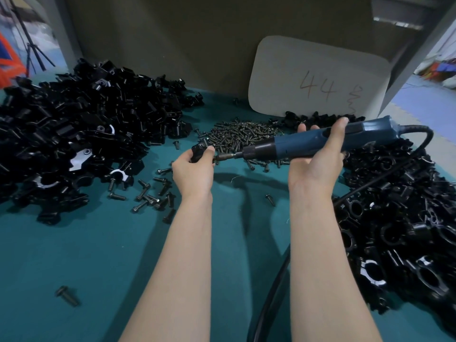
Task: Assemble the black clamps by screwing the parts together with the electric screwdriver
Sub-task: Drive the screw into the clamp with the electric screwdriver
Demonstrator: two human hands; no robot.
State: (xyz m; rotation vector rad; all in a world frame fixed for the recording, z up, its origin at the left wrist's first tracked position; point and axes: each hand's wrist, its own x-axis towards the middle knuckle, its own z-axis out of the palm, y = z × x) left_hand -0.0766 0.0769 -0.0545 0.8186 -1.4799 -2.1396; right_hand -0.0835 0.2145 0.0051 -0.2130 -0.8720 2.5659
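My left hand (193,169) grips a small black clamp (199,151) above the teal table. My right hand (318,159) holds the blue electric screwdriver (308,144) level, its bit (225,157) pointing left and touching the clamp at my left fingertips. A heap of black screws (241,135) lies just behind the hands. A big pile of loose black clamp parts (81,134) fills the left side. Another pile of black clamps (399,218) covers the right side.
The screwdriver's black cable (380,183) runs over the right pile and down toward the near edge. Stray screws (153,196) are scattered left of my left forearm, one (67,296) lies near the front. A grey card marked 44 (318,77) leans against the back wall.
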